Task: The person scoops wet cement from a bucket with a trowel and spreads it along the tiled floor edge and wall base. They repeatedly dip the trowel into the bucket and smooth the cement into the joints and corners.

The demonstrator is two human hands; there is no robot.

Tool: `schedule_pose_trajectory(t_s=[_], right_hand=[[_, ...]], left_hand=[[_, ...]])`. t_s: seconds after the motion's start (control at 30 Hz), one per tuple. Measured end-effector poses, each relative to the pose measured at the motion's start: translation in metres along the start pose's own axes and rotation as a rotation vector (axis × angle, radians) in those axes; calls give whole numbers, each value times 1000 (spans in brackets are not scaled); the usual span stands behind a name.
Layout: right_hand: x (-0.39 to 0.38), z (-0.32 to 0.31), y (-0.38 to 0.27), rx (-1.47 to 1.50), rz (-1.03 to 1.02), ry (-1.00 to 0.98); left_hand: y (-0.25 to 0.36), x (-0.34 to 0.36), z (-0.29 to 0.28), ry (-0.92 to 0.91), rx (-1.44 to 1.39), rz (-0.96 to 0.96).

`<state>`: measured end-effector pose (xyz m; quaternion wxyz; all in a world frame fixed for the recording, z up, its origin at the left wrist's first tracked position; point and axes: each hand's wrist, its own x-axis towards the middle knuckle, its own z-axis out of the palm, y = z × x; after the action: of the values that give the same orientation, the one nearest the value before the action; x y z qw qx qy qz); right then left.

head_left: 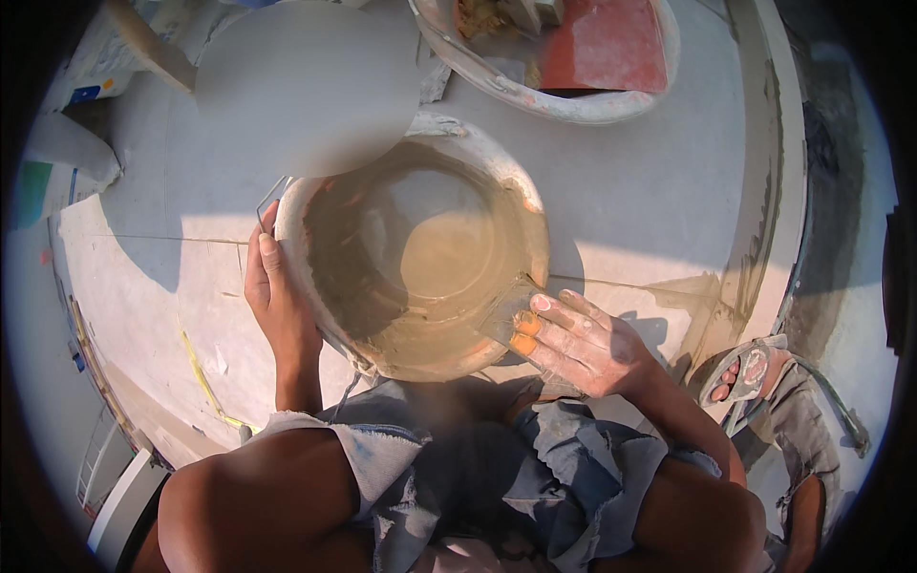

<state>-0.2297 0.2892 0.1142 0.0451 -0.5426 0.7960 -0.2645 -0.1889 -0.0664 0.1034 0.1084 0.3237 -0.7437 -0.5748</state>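
A round, mortar-smeared bucket (330,329) sits between my knees, tilted so that its inside shows. Wet grey-brown mortar coats its wall and bottom. My left hand (277,286) grips the left rim, thumb and fingers beside a thin wire handle (270,199). At the lower right rim, my right hand (592,344) is closed on a flat scraper (503,307), its blade against the bucket's inner wall. Pale dust covers that hand, and orange coverings (525,332) show on two fingers. A blurred grey patch hides part of the far left rim.
Beyond the bucket stands a whitish tub (611,110) holding a red flat piece (604,48) and other items. A sandaled foot (731,377) rests at right. Yellow strip (199,372) lies on the pale floor at left. A mortar-stained ledge (764,191) runs along the right.
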Motion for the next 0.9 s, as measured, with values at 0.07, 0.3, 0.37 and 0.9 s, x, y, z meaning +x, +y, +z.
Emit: schedule_pose_trajectory(t_s=[0.07,0.3,0.37,0.9], right_hand=[[-13,-4,-2,87,84,-55],[-84,-29,21,-103,448,-64],[-93,-38,34,-230,616,-37],[-132,-103,129,-1033,890,-837]], left_hand=[[-2,1,1,-1,-19,6],[-6,4,1,41,-33,-14],[-7,1,3,26,-84,-28],[-12,3,-3,121,20,-67]])
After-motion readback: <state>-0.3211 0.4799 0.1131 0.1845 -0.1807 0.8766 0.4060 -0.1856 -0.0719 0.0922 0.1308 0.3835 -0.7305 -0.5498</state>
